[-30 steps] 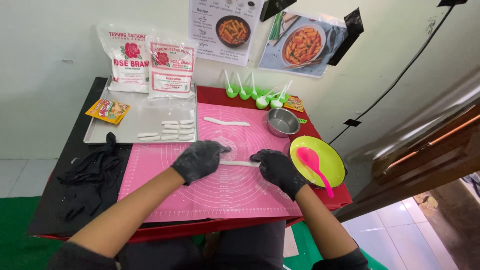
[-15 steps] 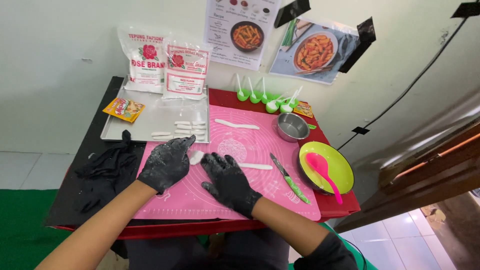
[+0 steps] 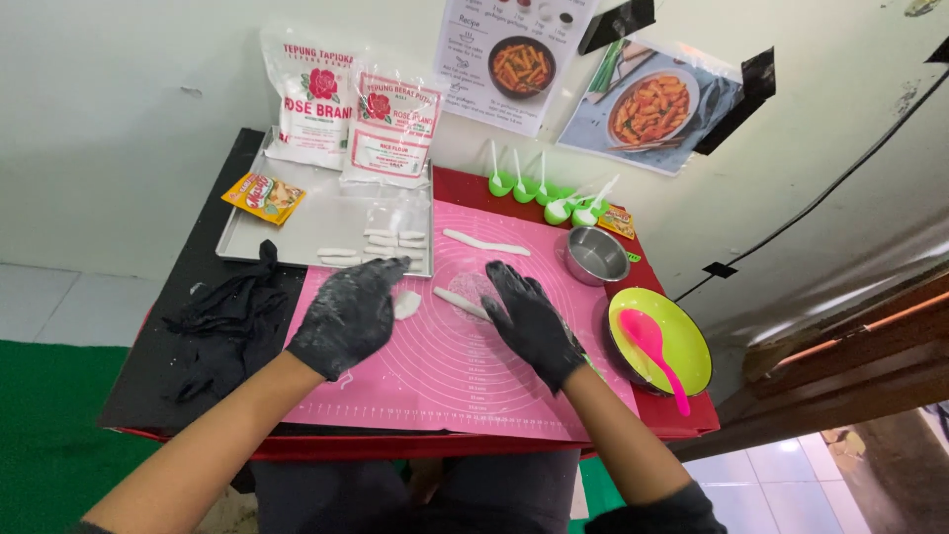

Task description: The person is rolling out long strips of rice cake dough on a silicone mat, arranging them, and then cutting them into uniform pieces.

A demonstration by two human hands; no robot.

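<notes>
Left hand [image 3: 348,314]: is hovering open, a small dough piece [image 3: 406,304] just beside its grip.
Right hand [image 3: 532,321]: is lying flat, grip wide, fingertips touching a dough roll [image 3: 460,303].

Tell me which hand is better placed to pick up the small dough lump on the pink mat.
Left. The left hand lies right beside the small dough lump on the pink mat. The right hand lies farther off, by the short dough strip.
</notes>
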